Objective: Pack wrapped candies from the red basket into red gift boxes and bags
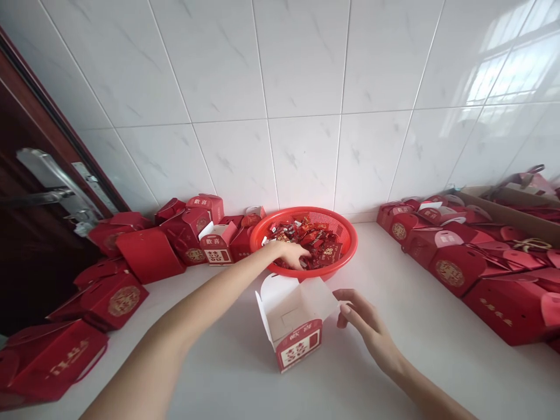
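Note:
A red plastic basket (352, 239) holds a heap of small red wrapped candies (312, 233). My left hand (294, 254) reaches into this heap from the near left side; its fingertips are buried among the wrappers, so its grasp is hidden. In front of the basket stands a red and white gift box (300, 350) with its top flaps spread, its white inside facing up and nothing visible in it. At the box's right side, my right hand (361, 318) pinches the edge of a flap between thumb and fingers.
Several closed red gift boxes (151, 254) line the left side, near a dark door with a metal handle (56, 195). Along the right are rows of more red boxes (455, 268) and a cardboard carton (494, 201). A white tiled wall (301, 157) rises behind the white countertop (227, 361).

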A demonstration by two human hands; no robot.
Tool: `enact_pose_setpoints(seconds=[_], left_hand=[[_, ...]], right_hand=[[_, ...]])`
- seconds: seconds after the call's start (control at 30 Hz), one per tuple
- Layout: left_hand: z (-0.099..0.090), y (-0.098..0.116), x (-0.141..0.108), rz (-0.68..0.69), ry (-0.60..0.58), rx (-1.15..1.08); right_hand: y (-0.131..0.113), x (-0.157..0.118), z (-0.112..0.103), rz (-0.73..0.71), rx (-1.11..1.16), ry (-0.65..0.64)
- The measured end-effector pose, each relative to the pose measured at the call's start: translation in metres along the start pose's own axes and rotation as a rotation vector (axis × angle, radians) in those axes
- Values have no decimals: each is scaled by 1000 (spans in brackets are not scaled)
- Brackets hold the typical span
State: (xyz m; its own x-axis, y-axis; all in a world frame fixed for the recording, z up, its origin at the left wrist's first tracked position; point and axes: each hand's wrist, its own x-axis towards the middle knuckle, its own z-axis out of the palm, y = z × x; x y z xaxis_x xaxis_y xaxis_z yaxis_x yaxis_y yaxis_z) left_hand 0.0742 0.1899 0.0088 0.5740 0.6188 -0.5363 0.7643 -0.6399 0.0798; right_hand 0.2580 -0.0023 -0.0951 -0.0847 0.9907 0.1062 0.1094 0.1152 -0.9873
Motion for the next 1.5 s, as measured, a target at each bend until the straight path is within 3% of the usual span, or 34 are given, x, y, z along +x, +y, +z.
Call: enact_pose_setpoints(seconds=[0.1,0.2,0.43,0.53,0.67,0.77,0.87,1.03,1.3,1.5], left_hand=[[6,12,13,-94,-3,65],[5,15,18,-90,43,145],[3,-3,28,-39,116,157],[2,-20,30,21,238,13],[-6,-40,26,64,535,-349],[-12,-47,23,101,624,-573],[-15,-49,22,107,660,-665],[-13,-48,22,34,606,-693],[-9,-49,29,-6,682,-682],[-15,-46,40,47,734,-680]], right_hand=[[0,-1,1,8,-1,-21],[1,-1,2,10,-17,-53],[11,0,2,3,-123,-78],[12,0,3,5,-139,-66],[11,0,4,-5,-155,-67],[11,0,4,-5,-159,-70],[11,1,4,-5,-162,-69],[11,1,3,-6,-167,-72],[12,0,3,-21,-204,-67],[14,1,3,-34,-234,-61]])
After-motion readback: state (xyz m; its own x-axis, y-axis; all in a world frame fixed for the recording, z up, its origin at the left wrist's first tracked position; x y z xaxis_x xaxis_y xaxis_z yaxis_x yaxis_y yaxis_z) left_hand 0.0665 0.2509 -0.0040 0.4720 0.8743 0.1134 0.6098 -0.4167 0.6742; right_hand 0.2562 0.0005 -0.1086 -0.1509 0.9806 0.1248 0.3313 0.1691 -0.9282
